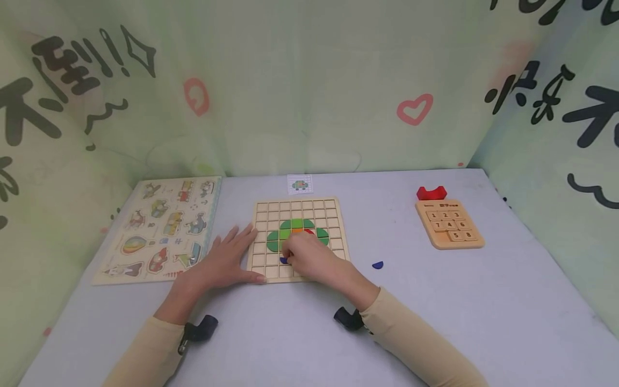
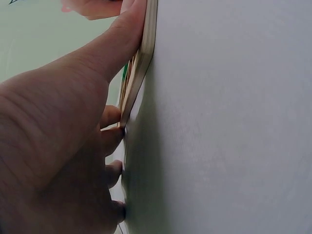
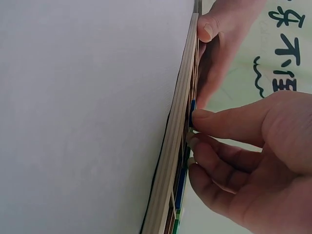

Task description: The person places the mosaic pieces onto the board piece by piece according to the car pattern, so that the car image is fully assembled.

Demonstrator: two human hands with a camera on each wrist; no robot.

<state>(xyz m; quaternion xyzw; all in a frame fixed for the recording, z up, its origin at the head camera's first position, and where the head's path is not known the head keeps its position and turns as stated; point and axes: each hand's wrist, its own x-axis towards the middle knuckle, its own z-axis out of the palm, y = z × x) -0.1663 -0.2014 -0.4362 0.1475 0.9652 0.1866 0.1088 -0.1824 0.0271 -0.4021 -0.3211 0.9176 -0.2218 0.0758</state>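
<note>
**A:** What have you got on screen?

**B:** I see the right hand (image 1: 309,258) over the near rows of the wooden grid board (image 1: 296,208), its fingertips (image 3: 197,117) pinching a small blue piece (image 1: 283,260) down into a cell. Just past those fingers sits the green shape (image 1: 278,239) already laid in, with a bit of red and orange at its centre. The left hand (image 1: 227,258) lies flat with fingers straight, holding nothing; its thumb (image 2: 127,34) presses against the board's near-left edge.

**A:** How would you finish the placement cleanly?

**B:** I'd keep that left thumb bracing the board so it can't slide, square the blue piece to the cell walls, then press straight down. Tilting looks like the main risk; the cells seem snug.

**A:** And around it?

**B:** A pale grey table (image 1: 435,312). A second blue piece (image 1: 378,265) lies just right of the right hand. Farther right is a number slide puzzle (image 1: 450,223) with a red block (image 1: 431,192) behind it. Left of the left hand lies a vehicle picture puzzle (image 1: 162,228). Beyond the board sits a small pattern card (image 1: 300,184), then green printed cloth walls (image 1: 309,80) on three sides.
</note>
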